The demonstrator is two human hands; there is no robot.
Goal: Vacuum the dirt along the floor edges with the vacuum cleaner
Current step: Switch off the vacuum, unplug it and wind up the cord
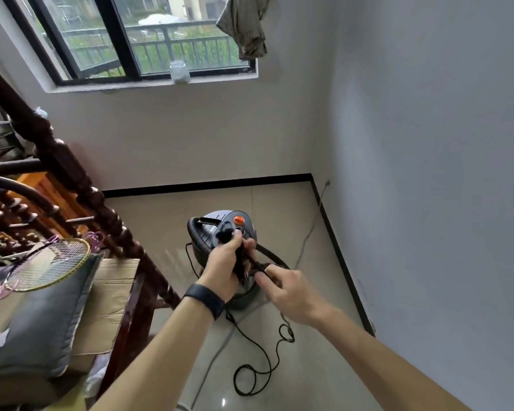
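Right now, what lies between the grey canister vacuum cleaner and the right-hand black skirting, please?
In the head view, a thin grey cable crosses otherwise bare beige floor tile.

two hands point(221, 264) point(293, 290), one vacuum cleaner point(250, 225)

A black-framed window point(125, 40) is filling the top of the far wall, with a balcony railing point(178, 46) showing behind the glass. A glass jar point(179, 72) is standing on the sill, and an olive cloth point(245, 25) is hanging at the window's upper right corner. A dark turned-wood banister point(72, 173) is running down the left side. In front of it, a yellow-rimmed badminton racket point(51, 262) is lying on a grey cushion point(39, 318), which is leaning over a flattened cardboard box point(110, 298). Purple hangers point(94, 237) are poking up just beside the racket's head.
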